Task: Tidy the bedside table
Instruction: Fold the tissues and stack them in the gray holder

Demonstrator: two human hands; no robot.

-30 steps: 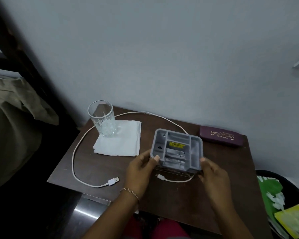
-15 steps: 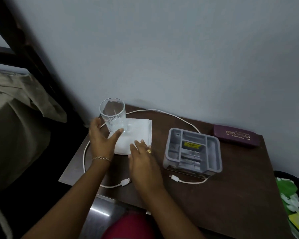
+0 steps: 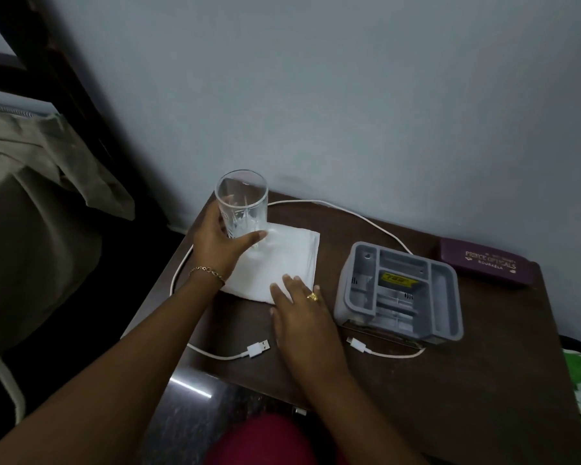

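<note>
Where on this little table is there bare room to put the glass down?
The widest bare wood is at the front right of the table, bordered by the grey organizer and the cable. A smaller patch lies between napkin, organizer and the cable's back loop. The left is crowded: left hand gripping the glass, right hand flat on the napkin.
</note>
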